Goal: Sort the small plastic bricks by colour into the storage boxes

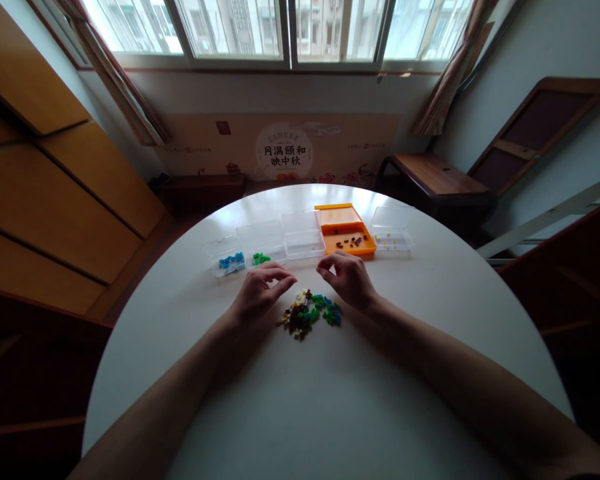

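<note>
A pile of small toy building bricks, in brown, cream, green and blue, lies on the white round table. My left hand hovers at the pile's upper left, thumb and forefinger brought together. Across from it, my right hand is in a pinch above the pile's right side, just in front of an orange box with its lid up. Brown bricks lie in that box. Anything between the fingertips of either hand is too small to make out.
Clear open boxes line the far side: one with blue bricks, one with green bricks, a clear box beside the orange one, and a box with yellow pieces at right. A wooden side table stands beyond.
</note>
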`<action>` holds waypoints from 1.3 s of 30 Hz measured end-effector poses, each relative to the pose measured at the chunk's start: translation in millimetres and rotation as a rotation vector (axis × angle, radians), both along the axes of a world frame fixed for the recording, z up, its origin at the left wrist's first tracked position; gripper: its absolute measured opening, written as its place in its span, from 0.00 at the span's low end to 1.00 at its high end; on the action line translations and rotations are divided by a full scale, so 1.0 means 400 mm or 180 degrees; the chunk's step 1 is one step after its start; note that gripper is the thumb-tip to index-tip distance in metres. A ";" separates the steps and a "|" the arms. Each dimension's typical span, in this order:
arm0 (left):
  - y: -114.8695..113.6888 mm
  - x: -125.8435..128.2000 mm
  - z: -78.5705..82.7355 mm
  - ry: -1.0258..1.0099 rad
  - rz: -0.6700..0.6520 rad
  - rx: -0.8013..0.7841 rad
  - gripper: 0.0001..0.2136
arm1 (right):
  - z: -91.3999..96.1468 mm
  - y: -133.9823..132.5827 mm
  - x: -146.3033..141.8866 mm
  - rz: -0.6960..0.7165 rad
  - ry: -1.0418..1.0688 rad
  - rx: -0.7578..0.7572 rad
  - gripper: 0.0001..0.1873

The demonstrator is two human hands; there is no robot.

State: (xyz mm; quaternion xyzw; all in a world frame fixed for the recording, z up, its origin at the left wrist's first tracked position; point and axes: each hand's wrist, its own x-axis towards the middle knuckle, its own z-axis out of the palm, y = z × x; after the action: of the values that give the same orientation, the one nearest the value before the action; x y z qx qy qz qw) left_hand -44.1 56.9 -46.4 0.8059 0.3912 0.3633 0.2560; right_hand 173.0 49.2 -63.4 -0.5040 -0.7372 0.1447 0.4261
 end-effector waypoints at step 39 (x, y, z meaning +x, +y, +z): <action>0.014 -0.023 -0.014 0.0866 -0.0437 0.0541 0.06 | 0.008 0.034 -0.047 0.0237 -0.0046 0.0099 0.04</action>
State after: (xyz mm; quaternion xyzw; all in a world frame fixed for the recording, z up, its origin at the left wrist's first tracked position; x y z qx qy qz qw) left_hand -53.5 62.3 -52.0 0.8912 0.3341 0.2643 0.1558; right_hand 154.0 62.7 -60.2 -0.4707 -0.7606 0.1453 0.4228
